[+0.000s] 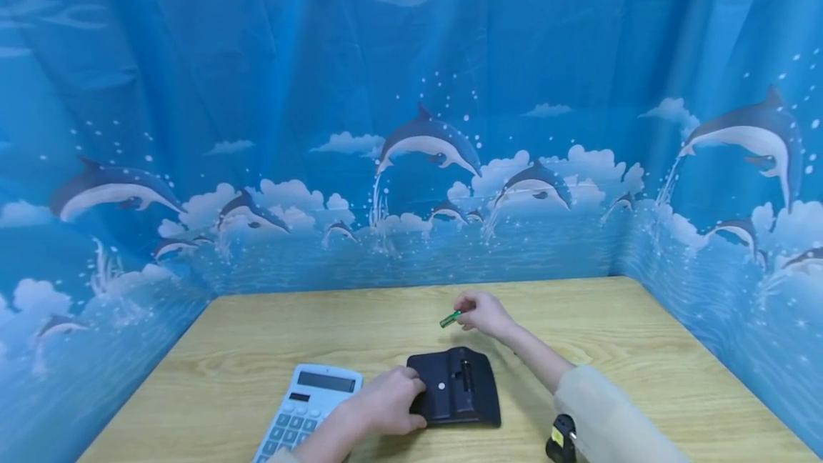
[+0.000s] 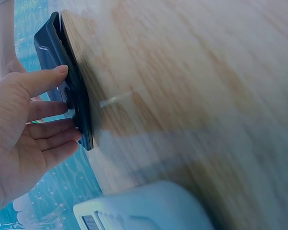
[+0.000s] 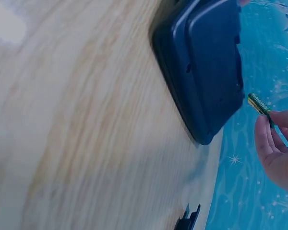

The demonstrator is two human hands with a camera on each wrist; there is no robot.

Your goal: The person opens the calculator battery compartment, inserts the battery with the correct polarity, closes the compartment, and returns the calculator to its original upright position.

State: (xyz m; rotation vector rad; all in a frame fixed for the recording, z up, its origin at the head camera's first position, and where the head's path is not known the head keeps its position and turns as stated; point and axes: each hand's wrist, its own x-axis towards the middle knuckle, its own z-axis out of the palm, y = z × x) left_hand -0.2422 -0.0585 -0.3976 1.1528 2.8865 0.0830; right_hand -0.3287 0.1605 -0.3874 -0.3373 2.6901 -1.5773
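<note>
A black device [image 1: 444, 384] lies on the table with its underside up, showing a raised middle ridge, a white round spot and an open battery slot [image 1: 466, 376]. My left hand [image 1: 388, 399] holds its left side, thumb at the near corner and fingers along the edge. Beyond the device, my right hand [image 1: 482, 313] pinches a green battery [image 1: 449, 320] by one end, above the table. In the right wrist view the battery's other end, with printed lettering, sticks out from the fingertips [image 3: 277, 116]. The device's face is hidden underneath.
A light blue calculator [image 1: 326, 384] lies face up to the left of the device, partly covered by my left forearm. A small black pronged piece [image 3: 187, 220] is on the table in the right wrist view. Blue dolphin curtains [image 1: 411, 249] surround the wooden table [image 1: 257, 334].
</note>
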